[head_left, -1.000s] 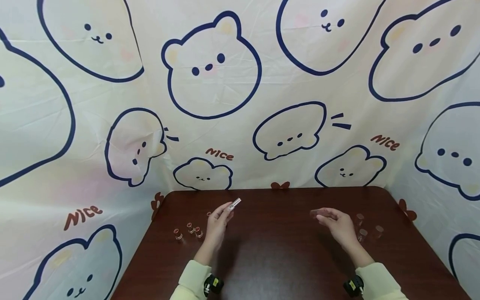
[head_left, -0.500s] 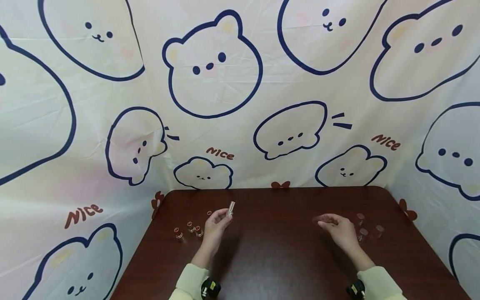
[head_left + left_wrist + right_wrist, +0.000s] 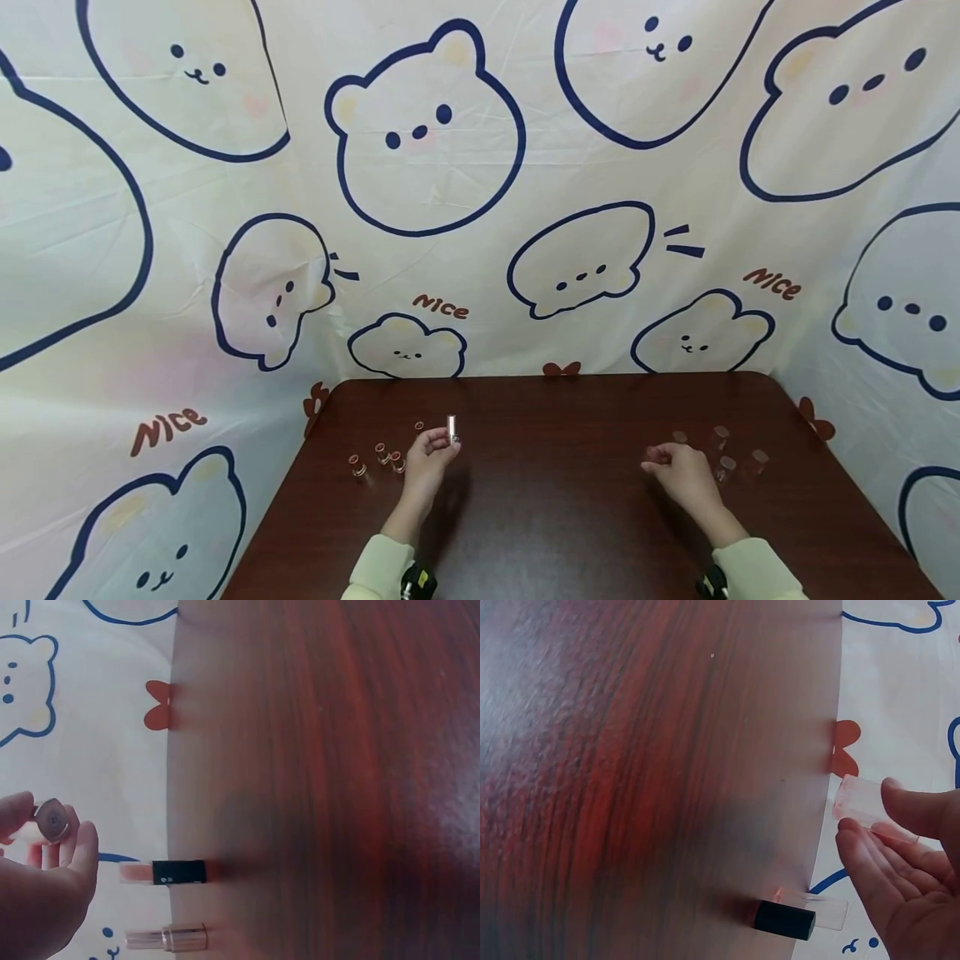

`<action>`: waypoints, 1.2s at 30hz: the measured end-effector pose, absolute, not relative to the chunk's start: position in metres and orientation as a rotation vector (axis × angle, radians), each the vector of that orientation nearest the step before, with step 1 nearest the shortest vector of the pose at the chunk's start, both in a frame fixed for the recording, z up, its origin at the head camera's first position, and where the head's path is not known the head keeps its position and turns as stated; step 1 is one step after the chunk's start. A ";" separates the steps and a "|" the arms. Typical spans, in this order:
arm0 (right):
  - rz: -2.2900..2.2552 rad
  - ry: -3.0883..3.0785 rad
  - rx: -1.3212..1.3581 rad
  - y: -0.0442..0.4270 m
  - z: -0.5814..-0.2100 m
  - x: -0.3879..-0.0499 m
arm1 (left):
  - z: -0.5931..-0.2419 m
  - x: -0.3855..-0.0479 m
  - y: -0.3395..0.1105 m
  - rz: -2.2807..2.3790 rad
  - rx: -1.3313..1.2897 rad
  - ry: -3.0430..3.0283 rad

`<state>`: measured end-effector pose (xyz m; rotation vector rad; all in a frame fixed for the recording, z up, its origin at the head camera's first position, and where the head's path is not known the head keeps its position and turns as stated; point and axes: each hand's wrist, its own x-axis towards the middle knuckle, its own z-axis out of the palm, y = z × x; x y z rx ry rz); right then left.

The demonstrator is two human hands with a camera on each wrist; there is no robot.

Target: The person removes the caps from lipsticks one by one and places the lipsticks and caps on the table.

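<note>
In the head view my left hand [image 3: 426, 468] pinches a slim, shiny lipstick tube [image 3: 452, 428] upright between fingers and thumb, above the table. Its rounded end [image 3: 52, 820] faces the left wrist camera. My right hand [image 3: 690, 482] holds a clear pinkish cap [image 3: 862, 801] between thumb and fingers, clearly seen in the right wrist view and partly hidden in the head view. The two hands are well apart. Beside the left hand stand several lipsticks, among them a black-based one [image 3: 178, 871] and a rose-gold one [image 3: 184, 937].
Several transparent caps [image 3: 721, 437] stand near the right hand. A black piece with a clear part [image 3: 784, 920] stands below that hand in the right wrist view. The dark wooden table [image 3: 555, 500] meets a bear-patterned cloth [image 3: 495, 350] at its far edge.
My left hand has shifted slightly left and closer, and its lipstick tube has turned from slanting to upright. My right hand has moved right and closer with its cap, exposing another cap behind it.
</note>
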<state>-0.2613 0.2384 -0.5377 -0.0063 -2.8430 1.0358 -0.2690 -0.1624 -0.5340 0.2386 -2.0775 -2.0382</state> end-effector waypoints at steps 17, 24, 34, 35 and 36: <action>0.903 -2.959 -0.094 0.253 -0.543 -0.262 | -0.556 -0.269 -0.171 -1.432 0.192 -2.361; 0.923 -2.976 -0.145 0.257 -0.544 -0.262 | -0.560 -0.269 -0.176 -1.273 0.231 -2.427; 0.911 -2.982 -0.172 0.259 -0.547 -0.260 | -0.563 -0.270 -0.178 -1.225 0.313 -2.460; 0.913 -2.982 -0.173 0.259 -0.547 -0.260 | -0.563 -0.270 -0.178 -1.215 0.311 -2.461; 0.915 -2.983 -0.175 0.259 -0.548 -0.260 | -0.564 -0.270 -0.178 -1.203 0.308 -2.463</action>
